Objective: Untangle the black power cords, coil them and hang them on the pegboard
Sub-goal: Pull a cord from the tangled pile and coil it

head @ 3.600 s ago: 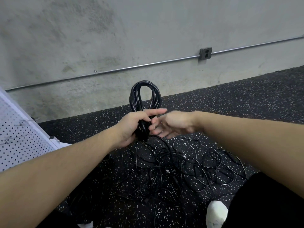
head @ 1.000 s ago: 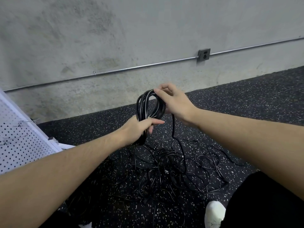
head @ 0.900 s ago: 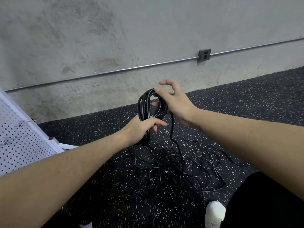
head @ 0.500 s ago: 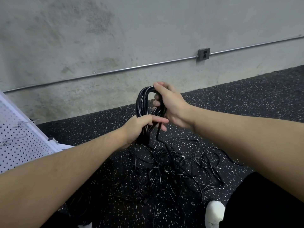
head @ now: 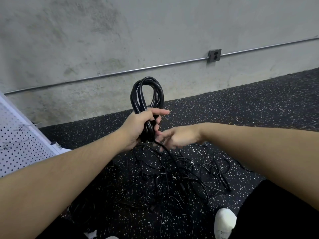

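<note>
Right hand has dropped from the loop top to the trailing cord, fingers loose; left hand stays clamped on the coil — another wrap coming

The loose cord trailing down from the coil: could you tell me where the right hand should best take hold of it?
Probably just below the left hand, where the loose cord leaves the coil as one free strand. Lower down it runs into the tangle on the floor. The right hand is already beside it, so I would pinch it from the right, thumb and fingers across the strand.
</note>
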